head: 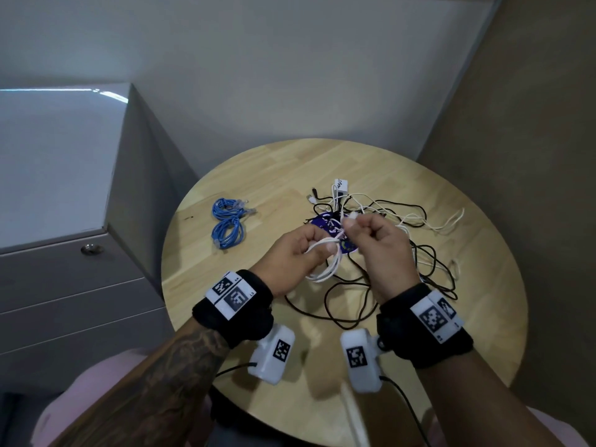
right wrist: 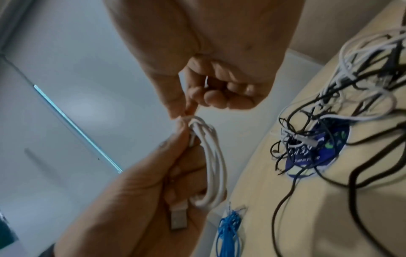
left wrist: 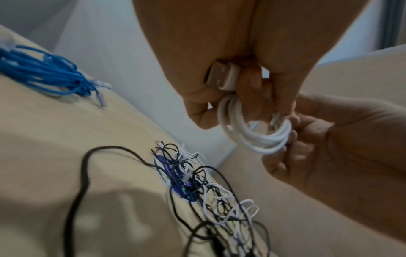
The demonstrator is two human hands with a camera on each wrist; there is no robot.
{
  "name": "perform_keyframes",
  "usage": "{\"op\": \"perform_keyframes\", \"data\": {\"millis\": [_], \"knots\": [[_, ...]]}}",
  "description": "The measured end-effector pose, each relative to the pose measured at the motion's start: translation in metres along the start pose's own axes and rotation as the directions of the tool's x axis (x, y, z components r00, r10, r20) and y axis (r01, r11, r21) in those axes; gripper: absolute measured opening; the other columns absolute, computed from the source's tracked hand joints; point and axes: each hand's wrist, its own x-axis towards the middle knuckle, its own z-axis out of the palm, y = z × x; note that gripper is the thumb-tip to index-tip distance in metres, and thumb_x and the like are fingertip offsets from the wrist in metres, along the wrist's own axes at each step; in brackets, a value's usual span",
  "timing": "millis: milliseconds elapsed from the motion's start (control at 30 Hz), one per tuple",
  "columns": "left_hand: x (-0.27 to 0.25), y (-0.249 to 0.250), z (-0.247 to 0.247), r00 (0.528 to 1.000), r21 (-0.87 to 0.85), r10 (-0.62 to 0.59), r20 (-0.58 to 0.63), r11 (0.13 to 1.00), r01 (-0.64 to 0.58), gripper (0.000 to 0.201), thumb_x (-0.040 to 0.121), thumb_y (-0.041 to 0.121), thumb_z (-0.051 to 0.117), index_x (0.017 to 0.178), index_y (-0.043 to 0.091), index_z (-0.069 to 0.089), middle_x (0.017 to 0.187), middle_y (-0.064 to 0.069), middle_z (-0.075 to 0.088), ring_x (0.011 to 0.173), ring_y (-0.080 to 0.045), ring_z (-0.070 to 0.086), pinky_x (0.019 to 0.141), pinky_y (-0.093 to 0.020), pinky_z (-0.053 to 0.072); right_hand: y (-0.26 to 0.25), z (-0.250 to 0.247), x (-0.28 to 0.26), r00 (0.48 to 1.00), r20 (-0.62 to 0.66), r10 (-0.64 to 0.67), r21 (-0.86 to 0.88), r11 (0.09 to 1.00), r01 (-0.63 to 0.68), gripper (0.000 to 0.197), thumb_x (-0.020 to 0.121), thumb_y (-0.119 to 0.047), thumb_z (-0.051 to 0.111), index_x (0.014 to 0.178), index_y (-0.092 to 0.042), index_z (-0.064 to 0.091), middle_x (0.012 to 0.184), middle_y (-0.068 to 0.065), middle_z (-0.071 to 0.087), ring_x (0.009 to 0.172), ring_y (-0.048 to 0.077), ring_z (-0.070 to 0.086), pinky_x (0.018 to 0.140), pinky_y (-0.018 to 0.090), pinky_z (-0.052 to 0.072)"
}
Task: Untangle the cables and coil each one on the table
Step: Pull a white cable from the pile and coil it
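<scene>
Both forearms fill the bottom of the head view, wrists strapped with black bands. Left hand grips a white cable wound into a small coil, fingers curled round the loops, its USB plug lying against the palm. Right hand pinches the coil's upper end between thumb and forefinger, the other fingers tucked in. That coil hangs above the round wooden desk at mid-frame. Behind the hands, right of centre, a tangle of black and white cables sprawls over a blue disc, perhaps a coaster. Two blue cables lie coiled at centre left. A grey cabinet stands at left.
</scene>
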Motion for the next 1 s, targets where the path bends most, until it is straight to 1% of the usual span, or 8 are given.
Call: {"op": "perform_keyframes", "data": {"millis": [100, 300, 400, 500, 700, 800, 900, 1000], "knots": [[-0.002, 0.000, 0.009, 0.997, -0.130, -0.044, 0.058, 0.990, 0.051, 0.014, 0.102, 0.006, 0.042, 0.096, -0.001, 0.052, 0.052, 0.014, 0.049, 0.046, 0.001, 0.039, 0.050, -0.011, 0.033, -0.004, -0.007, 0.007, 0.987, -0.149, -0.058, -0.008, 0.998, 0.058, 0.013, 0.094, -0.012, 0.068, 0.081, -0.010, 0.068, 0.076, 0.012, 0.056, 0.066, 0.008, 0.052, 0.067, 0.017, 0.047], [0.000, -0.007, 0.014, 0.999, -0.165, -0.010, -0.048, 0.986, 0.002, 0.020, 0.102, 0.004, 0.041, 0.094, 0.005, 0.059, 0.057, 0.010, 0.046, 0.052, -0.004, 0.036, 0.052, -0.015, 0.033, 0.000, -0.003, 0.008, 0.987, -0.158, -0.011, 0.055, 0.998, 0.020, 0.014, 0.098, -0.013, 0.063, 0.084, -0.011, 0.065, 0.074, 0.004, 0.056, 0.059, 0.000, 0.050, 0.059, 0.014, 0.044], [0.000, -0.010, 0.010, 0.993, -0.187, -0.006, -0.119, 0.982, -0.016, 0.018, 0.102, 0.001, 0.042, 0.105, -0.004, 0.059, 0.057, 0.010, 0.045, 0.052, -0.005, 0.034, 0.051, -0.016, 0.030, 0.006, -0.002, 0.003, 0.994, 0.033, 0.100, 0.120, 0.987, -0.103, 0.011, 0.100, -0.021, 0.059, 0.092, -0.017, 0.066, 0.076, -0.006, 0.065, 0.068, 0.005, 0.058, 0.061, 0.019, 0.048], [-0.001, -0.008, -0.001, 0.981, -0.214, -0.026, -0.190, 0.977, -0.016, 0.023, 0.101, 0.004, 0.044, 0.108, -0.010, 0.060, 0.060, 0.005, 0.048, 0.054, -0.008, 0.038, 0.053, -0.017, 0.034, 0.015, -0.003, -0.004, 0.940, 0.306, 0.152, -0.111, 0.986, -0.124, 0.011, 0.095, -0.021, 0.068, 0.104, -0.014, 0.066, 0.087, 0.000, 0.071, 0.077, 0.009, 0.066, 0.064, 0.023, 0.051], [-0.004, -0.003, -0.040, 0.975, 0.071, -0.016, -0.222, 0.997, 0.032, 0.019, 0.100, 0.012, 0.052, 0.104, 0.008, 0.070, 0.074, 0.004, 0.061, 0.065, -0.006, 0.055, 0.062, -0.020, 0.044, 0.020, 0.012, -0.006, 0.921, 0.349, 0.171, -0.208, 0.973, -0.102, 0.007, 0.092, -0.013, 0.071, 0.094, -0.017, 0.066, 0.079, 0.003, 0.067, 0.072, 0.014, 0.065, 0.064, 0.028, 0.049], [-0.003, -0.009, -0.092, 0.885, 0.193, -0.031, -0.465, 0.972, 0.135, 0.016, 0.099, 0.015, 0.055, 0.092, 0.017, 0.069, 0.074, -0.005, 0.058, 0.051, -0.011, 0.054, 0.046, -0.024, 0.044, 0.027, 0.010, -0.007, 0.899, 0.383, 0.214, -0.367, 0.928, -0.065, 0.013, 0.092, -0.022, 0.072, 0.104, -0.019, 0.069, 0.095, -0.002, 0.067, 0.075, 0.005, 0.059, 0.065, 0.018, 0.051], [0.004, -0.026, -0.153, 0.709, 0.273, -0.019, -0.705, 0.915, 0.296, 0.014, 0.094, 0.016, 0.062, 0.107, 0.016, 0.064, 0.080, -0.006, 0.063, 0.049, -0.014, 0.052, 0.046, -0.025, 0.043, 0.032, 0.004, -0.007, 0.897, 0.389, 0.211, -0.463, 0.887, -0.007, 0.014, 0.093, -0.021, 0.072, 0.104, -0.015, 0.069, 0.096, -0.002, 0.066, 0.063, -0.010, 0.055, 0.060, 0.006, 0.046], [0.014, -0.045, -0.190, 0.518, 0.158, -0.128, -0.846, 0.867, 0.473, 0.020, 0.090, 0.018, 0.067, 0.103, 0.012, 0.053, 0.096, -0.013, 0.061, 0.063, -0.023, 0.054, 0.058, -0.030, 0.045, 0.038, -0.001, -0.005, 0.898, 0.385, 0.214, -0.571, 0.820, 0.049, 0.010, 0.091, -0.026, 0.073, 0.097, -0.019, 0.069, 0.088, -0.007, 0.065, 0.066, -0.006, 0.058, 0.067, 0.012, 0.047]]}}
